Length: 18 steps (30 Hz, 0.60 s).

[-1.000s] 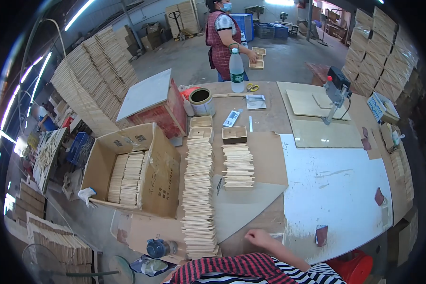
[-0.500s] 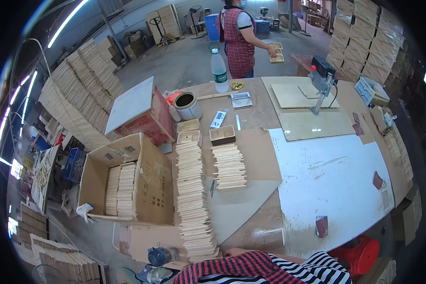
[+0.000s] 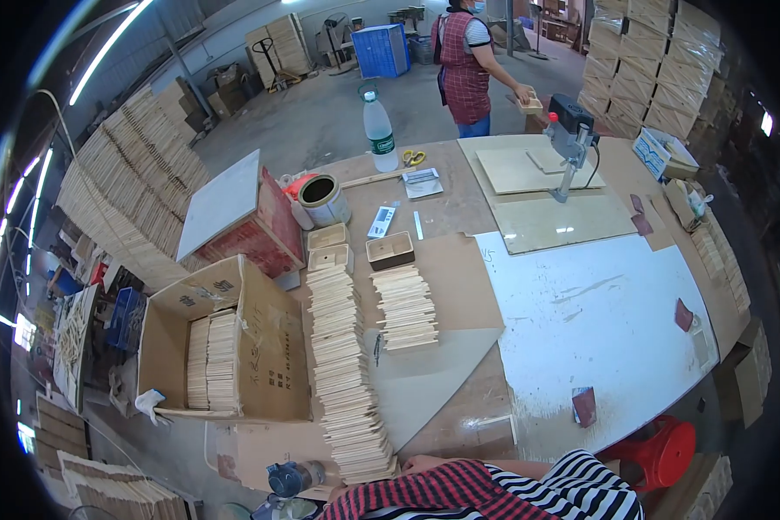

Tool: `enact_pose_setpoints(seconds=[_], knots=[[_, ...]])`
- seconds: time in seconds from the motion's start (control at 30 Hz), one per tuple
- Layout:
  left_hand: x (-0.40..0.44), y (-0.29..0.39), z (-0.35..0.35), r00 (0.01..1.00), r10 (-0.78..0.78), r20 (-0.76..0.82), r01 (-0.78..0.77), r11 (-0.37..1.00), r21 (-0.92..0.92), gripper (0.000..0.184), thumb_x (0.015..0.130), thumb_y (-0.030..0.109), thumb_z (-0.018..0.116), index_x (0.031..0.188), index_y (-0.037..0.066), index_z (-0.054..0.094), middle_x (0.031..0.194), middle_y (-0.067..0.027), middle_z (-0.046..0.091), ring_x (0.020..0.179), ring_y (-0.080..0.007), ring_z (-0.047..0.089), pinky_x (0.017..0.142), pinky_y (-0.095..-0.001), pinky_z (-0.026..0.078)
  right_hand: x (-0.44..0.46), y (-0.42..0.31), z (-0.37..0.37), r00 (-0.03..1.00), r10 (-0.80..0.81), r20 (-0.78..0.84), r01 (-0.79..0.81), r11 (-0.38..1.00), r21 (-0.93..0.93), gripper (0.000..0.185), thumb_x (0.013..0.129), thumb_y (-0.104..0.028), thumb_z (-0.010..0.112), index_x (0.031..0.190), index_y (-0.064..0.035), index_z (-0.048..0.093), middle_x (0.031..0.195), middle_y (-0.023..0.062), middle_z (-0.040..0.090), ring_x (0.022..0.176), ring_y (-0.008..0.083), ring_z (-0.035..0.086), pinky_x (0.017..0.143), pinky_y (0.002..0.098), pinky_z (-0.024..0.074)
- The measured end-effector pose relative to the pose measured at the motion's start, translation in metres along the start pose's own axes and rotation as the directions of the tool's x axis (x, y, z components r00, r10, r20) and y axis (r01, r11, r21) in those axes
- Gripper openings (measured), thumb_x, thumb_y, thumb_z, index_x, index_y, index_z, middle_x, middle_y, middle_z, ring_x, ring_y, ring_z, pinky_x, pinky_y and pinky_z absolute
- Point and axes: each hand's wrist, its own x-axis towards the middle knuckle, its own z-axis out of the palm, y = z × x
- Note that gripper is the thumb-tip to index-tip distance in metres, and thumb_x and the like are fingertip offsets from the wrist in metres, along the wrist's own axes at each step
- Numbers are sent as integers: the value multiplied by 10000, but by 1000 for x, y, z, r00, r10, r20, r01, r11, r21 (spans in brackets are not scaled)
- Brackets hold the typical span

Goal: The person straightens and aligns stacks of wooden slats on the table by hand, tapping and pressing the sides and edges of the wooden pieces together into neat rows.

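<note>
At the bottom edge, part of what looks like my right hand (image 3: 420, 464) rests by the near end of a long row of thin wooden strips (image 3: 347, 364). My plaid apron and striped sleeve cover most of that arm, and its fingers cannot be made out. My left hand is out of sight. Beside the long row lies a shorter row of strips (image 3: 405, 308) on cardboard and a grey sheet. Behind the rows are a dark-sided wooden box (image 3: 390, 251) and two pale wooden boxes (image 3: 329, 257).
An open carton (image 3: 273, 347) holding strips stands left. Near it are a red box (image 3: 277, 221), a tin (image 3: 322, 201) and a water bottle (image 3: 379, 134). A drill-like machine (image 3: 570, 143) stands right. A co-worker (image 3: 466, 65) beyond the table holds a wooden box. A red stool (image 3: 663, 451) sits lower right.
My view has shifted slightly, so the table's things sit further left. The co-worker has moved right with the wooden box, now near the machine. The strips look unmoved.
</note>
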Motion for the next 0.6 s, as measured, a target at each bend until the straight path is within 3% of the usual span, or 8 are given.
enact_pose_setpoints(seconds=[0.27, 0.6], knots=[[-3, -6, -11, 1000, -8, 3, 8, 1000, 10, 522, 909, 451, 592, 1276, 85, 536, 1196, -183, 603, 1095, -352, 583, 945, -462, 461, 8, -6, 0, 999, 34, 11, -35, 999, 28, 485, 899, -362, 601, 1218, 2, 607, 1155, 148, 673, 1050, 250, 623, 917, 367, 466], [3, -3, -17, 1000, -14, 20, 13, 1000, 17, 537, 911, 454, 590, 1291, 80, 523, 1216, -183, 595, 1113, -351, 576, 958, -467, 455, 12, -8, -2, 999, -33, 4, 33, 997, 67, 488, 887, -345, 616, 1225, 6, 600, 1171, 151, 664, 1065, 251, 614, 930, 367, 459]])
